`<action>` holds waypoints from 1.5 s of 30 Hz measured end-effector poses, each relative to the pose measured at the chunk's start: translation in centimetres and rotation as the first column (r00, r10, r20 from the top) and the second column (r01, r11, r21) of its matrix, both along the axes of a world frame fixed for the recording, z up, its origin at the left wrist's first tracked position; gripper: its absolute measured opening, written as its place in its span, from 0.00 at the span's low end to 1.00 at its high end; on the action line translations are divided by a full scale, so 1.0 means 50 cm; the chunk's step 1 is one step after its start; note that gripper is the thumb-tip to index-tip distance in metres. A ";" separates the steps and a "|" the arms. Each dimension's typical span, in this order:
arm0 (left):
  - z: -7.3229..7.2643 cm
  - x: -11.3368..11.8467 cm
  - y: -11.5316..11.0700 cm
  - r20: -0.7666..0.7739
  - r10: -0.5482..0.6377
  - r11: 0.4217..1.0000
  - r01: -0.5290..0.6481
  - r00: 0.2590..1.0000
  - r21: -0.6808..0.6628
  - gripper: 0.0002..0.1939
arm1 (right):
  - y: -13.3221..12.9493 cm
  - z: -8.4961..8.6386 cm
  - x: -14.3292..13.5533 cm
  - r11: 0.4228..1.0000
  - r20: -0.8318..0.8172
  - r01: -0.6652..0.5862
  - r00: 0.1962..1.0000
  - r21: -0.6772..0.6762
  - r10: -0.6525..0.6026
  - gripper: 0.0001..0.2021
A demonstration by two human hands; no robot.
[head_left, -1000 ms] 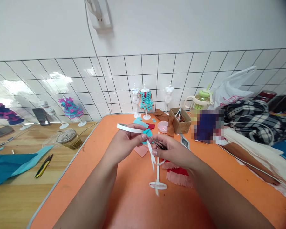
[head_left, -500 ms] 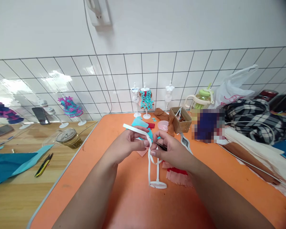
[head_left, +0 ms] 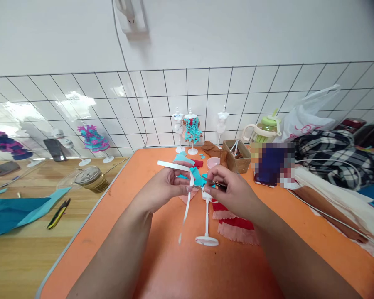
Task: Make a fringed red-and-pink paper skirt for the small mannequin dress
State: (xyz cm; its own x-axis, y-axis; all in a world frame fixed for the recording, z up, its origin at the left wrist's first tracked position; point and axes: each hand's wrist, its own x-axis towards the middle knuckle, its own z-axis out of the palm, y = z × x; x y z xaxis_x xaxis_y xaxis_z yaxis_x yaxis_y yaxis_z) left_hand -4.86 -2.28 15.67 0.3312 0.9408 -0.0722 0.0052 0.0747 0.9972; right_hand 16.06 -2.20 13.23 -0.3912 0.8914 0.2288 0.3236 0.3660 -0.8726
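Note:
My left hand (head_left: 162, 187) is closed on a white tape (head_left: 173, 165); a narrow length hangs below the fingers, its tip free above the table. Beside it, my right hand (head_left: 229, 189) grips a slim dark metal tool (head_left: 218, 184) whose thin point faces left; its exact kind is partly hidden by the fingers. Just below the right fingertips stands a small white mannequin stand (head_left: 207, 220), its upper part largely covered by that hand. Light blue cloth (head_left: 198, 176) and red and pink frayed fabric strips (head_left: 237, 227) lie behind and right of the stand.
Small dress forms (head_left: 192, 128) stand along the tiled wall. A cardboard box (head_left: 237, 156) and a pink dish (head_left: 213, 162) sit behind my right hand. Yellow-black thread snips (head_left: 58, 214) and a lidded jar (head_left: 92, 179) are on the wooden table at left.
The tape's hanging length, which ran between both hands and down to the stand's base, now dangles from my left hand alone. My right hand has shifted slightly right, the tool turning leftward.

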 end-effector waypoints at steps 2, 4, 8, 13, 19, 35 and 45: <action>-0.001 0.000 0.002 0.012 0.029 0.999 -0.029 1.000 0.031 0.27 | 0.002 0.000 -0.001 0.983 0.019 0.115 0.993 0.144 -0.119 0.04; -0.002 0.000 0.004 0.008 0.076 0.995 -0.077 0.997 0.063 0.26 | -0.004 -0.001 -0.007 0.928 -0.030 0.234 0.971 0.289 -0.236 0.10; 0.003 0.002 0.001 0.015 0.148 0.983 -0.148 0.989 0.105 0.30 | -0.040 -0.003 -0.028 0.956 -0.009 0.180 0.983 0.233 -0.183 0.15; 0.009 0.007 -0.008 0.008 0.109 0.987 -0.109 0.994 0.117 0.31 | -0.065 -0.008 -0.055 0.989 0.138 -0.019 0.990 -0.147 0.040 0.19; 0.009 0.010 -0.011 -0.001 0.102 0.986 -0.101 0.995 0.136 0.36 | -0.051 -0.009 -0.058 0.999 0.258 -0.032 0.965 -0.031 0.039 0.18; -0.001 0.004 -0.015 -0.045 0.060 0.984 -0.051 0.997 0.172 0.39 | -0.050 -0.030 -0.056 0.882 -0.132 -0.245 0.969 -0.403 0.209 0.21; 0.020 0.009 -0.025 -0.042 -0.024 0.993 0.029 0.999 0.114 0.43 | -0.053 -0.073 -0.094 0.951 -0.248 -0.178 0.962 -0.253 0.114 0.21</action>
